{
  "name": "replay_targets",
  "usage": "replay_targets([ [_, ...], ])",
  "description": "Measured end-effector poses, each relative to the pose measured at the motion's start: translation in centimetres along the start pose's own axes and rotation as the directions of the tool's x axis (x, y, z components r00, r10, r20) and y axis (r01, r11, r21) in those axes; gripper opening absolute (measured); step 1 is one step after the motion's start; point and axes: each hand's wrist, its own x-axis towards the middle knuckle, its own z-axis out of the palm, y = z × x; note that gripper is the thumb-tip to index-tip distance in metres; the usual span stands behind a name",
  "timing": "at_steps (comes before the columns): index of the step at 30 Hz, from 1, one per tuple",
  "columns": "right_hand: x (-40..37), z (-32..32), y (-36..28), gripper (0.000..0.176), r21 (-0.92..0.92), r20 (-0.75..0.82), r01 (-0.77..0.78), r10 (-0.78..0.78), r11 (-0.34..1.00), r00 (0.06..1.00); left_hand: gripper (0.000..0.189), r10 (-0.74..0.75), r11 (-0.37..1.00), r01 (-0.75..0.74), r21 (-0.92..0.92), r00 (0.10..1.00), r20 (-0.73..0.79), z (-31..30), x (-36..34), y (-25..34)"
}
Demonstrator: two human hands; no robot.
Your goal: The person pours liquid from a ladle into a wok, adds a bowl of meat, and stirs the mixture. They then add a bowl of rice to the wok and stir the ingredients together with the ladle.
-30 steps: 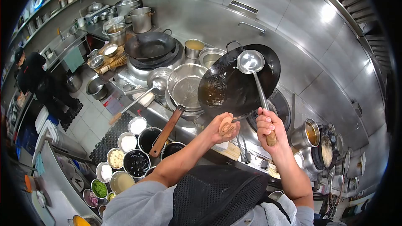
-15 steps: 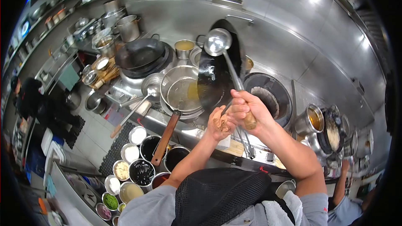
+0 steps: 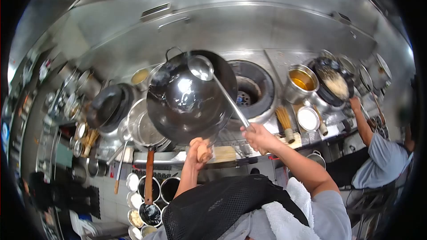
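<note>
My left hand (image 3: 192,158) is wrapped round the handle of a large black wok, with a tan folded cloth (image 3: 204,152) in the grip. The wok (image 3: 175,111) is off to the left of the round burner (image 3: 264,84), its wet, glossy inside facing me. In my right hand (image 3: 263,138), a long steel ladle (image 3: 230,101) is gripped by its wooden end. The ladle's bowl overlaps the upper part of the wok. Below the wok's left side sits a mesh strainer (image 3: 146,129) with a long wooden handle over a basin.
At right stand a steel pot of amber oil (image 3: 302,80), a bamboo brush (image 3: 283,118) and a white bowl (image 3: 308,118). A co-worker (image 3: 382,160) reaches toward another wok (image 3: 331,82) there. Left are a second black wok (image 3: 106,106) and several seasoning pots (image 3: 151,215).
The wok has turned from steeply on its side to show its full inside, and its handle end has dropped. My right hand has moved away from the left. The view has swung right.
</note>
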Motion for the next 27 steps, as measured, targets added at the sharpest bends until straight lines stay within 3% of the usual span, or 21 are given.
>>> replay_targets([
  [1, -0.2, -2.4, 2.2, 0.033, -0.205, -0.042, 0.11, -0.121, 0.973, 0.992, 0.018, -0.004, 0.996, 0.017, 0.09, 0.99, -0.144, 0.6, 0.6, -0.7],
  [7, -3.8, -10.7, 6.6, 0.03, -0.238, -0.151, 0.16, -0.199, 0.958, 0.968, 0.019, -0.01, 0.969, 0.041, 0.243, 0.992, -0.127, 2.9, 6.3, -4.3],
  [9, -4.5, -14.2, 6.5, 0.027, -0.281, -0.2, 0.102, -0.162, 0.954, 0.966, 0.019, 0.078, 0.966, -0.01, 0.26, 0.964, -0.252, 4.6, 8.9, -6.2],
  [11, -5.8, -16.7, 6.4, 0.024, -0.243, -0.227, 0.089, -0.146, 0.966, 0.963, 0.023, 0.03, 0.977, 0.011, 0.214, 0.982, -0.186, 4.9, 12.1, -7.7],
  [13, -6.8, -18.3, 6.9, 0.022, -0.124, -0.3, 0.185, -0.215, 0.975, 0.929, 0.023, -0.03, 0.986, 0.05, 0.162, 0.992, -0.125, 4.9, 15.6, -9.1],
  [15, -9.1, -19.8, 4.4, 0.028, -0.133, -0.351, 0.119, -0.159, 0.984, 0.923, 0.022, -0.042, 0.984, 0.059, 0.165, 0.993, -0.108, 7.3, 17.8, -10.2],
  [17, -10.5, -22.3, 3.9, 0.036, -0.012, -0.437, 0.132, -0.124, 0.991, 0.891, 0.019, -0.033, 0.988, 0.054, 0.143, 0.989, -0.145, 8.7, 20.3, -11.5],
  [19, -12.1, -24.4, 2.6, 0.039, -0.014, -0.511, 0.098, -0.092, 0.995, 0.855, 0.019, -0.064, 0.994, 0.069, 0.081, 0.996, -0.068, 9.0, 23.0, -12.1],
  [24, -14.4, -30.5, 1.5, 0.035, -0.018, -0.602, 0.046, -0.048, 0.999, 0.797, 0.02, -0.093, 0.995, 0.096, 0.026, 0.991, -0.096, 9.6, 27.3, -12.5],
  [25, -14.6, -31.4, 1.4, 0.035, -0.016, -0.612, 0.039, -0.041, 0.999, 0.79, 0.026, -0.156, 0.987, 0.159, 0.03, 0.985, -0.078, 8.9, 28.3, -12.4],
  [27, -14.5, -32.7, 1.3, 0.034, -0.015, -0.619, 0.015, -0.021, 1.0, 0.785, 0.03, -0.082, 0.995, 0.088, 0.049, 0.991, -0.105, 10.4, 27.5, -13.0],
])
